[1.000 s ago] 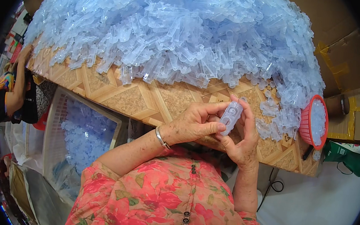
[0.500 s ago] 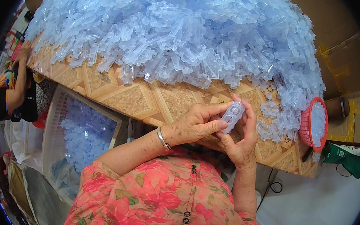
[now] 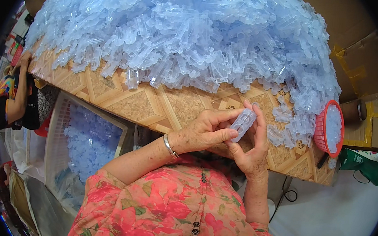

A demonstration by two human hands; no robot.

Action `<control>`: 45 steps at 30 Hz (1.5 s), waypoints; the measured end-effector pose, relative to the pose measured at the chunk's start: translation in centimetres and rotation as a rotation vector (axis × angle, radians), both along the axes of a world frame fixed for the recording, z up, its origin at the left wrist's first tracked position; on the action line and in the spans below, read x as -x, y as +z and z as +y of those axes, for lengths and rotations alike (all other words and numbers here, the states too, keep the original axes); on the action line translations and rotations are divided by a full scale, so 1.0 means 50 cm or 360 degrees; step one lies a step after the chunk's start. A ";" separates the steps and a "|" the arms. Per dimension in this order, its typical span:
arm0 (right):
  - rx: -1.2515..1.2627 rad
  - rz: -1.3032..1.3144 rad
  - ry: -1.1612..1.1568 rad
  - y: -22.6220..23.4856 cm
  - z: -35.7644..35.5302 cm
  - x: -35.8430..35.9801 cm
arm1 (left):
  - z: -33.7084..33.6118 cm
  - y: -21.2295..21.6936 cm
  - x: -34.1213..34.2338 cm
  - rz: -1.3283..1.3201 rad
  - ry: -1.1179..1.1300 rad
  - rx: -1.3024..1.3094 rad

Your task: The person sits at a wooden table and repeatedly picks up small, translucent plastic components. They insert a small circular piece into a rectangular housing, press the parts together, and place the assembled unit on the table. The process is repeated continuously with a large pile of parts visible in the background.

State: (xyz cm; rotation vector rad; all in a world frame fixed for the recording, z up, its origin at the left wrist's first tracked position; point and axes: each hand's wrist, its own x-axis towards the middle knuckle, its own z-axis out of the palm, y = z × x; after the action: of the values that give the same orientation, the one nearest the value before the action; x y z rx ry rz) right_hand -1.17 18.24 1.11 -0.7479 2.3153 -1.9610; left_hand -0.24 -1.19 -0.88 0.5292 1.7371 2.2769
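Patterned table [image 3: 163, 105], pale floor [image 3: 345, 214]

place: small piecework workshop | evidence: table [image 3: 163, 109] heaped with clear plastic parts [image 3: 182, 33], baskets, cardboard boxes [image 3: 359, 47]

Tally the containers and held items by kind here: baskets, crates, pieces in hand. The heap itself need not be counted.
Red round basket of clear pieces, at the table's right end: 1
White slatted crate of clear pieces, below the table edge: 1
Clear plastic piece held between the left hand and right hand: 1
Heap of clear bluish pieces on the table: 1, uncounted
Total: 4
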 end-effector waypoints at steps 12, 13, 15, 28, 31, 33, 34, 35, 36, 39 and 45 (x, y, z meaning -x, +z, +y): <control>-0.0378 0.0337 -0.0071 -0.007 0.014 0.012 | 0.012 0.008 -0.008 0.0286 0.0208 0.0195; -0.0369 0.0345 -0.0103 -0.009 0.012 0.010 | 0.013 0.008 -0.008 0.0388 0.0268 0.0274; -0.0353 0.0362 -0.0169 -0.016 0.006 0.004 | 0.017 0.006 -0.008 0.0530 0.0369 0.0424; -0.0139 0.0129 -0.0222 -0.016 -0.001 -0.015 | 0.003 0.019 0.000 0.0055 -0.0069 0.0065; -0.0140 0.0073 -0.0213 -0.013 0.003 -0.014 | 0.002 0.027 -0.001 -0.0012 -0.0091 0.0054; -0.0094 -0.0003 -0.0221 -0.013 0.001 -0.015 | 0.001 0.026 0.000 0.0014 -0.0082 0.0089; -0.0182 0.0090 -0.0247 -0.016 0.001 -0.015 | 0.002 0.020 0.003 0.0066 -0.0070 0.0117; -0.0269 0.0183 -0.0274 -0.021 0.003 -0.015 | 0.002 0.015 0.005 0.0117 -0.0058 0.0144; -0.0358 0.0277 -0.0299 -0.025 0.003 -0.015 | 0.001 0.012 0.005 0.0069 -0.0079 0.0086; -0.0530 0.0419 -0.0334 -0.015 0.006 -0.015 | -0.001 0.009 0.005 -0.0004 -0.0100 0.0009; -0.0143 0.0106 -0.0433 -0.033 -0.016 -0.025 | 0.014 0.016 -0.004 0.0395 0.0113 0.0315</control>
State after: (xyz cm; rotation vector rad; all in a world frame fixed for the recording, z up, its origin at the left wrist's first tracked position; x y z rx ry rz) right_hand 0.09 17.46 -0.56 -0.5230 2.6487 -1.9379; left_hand -0.03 -0.51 -0.06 0.7459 2.1021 2.1268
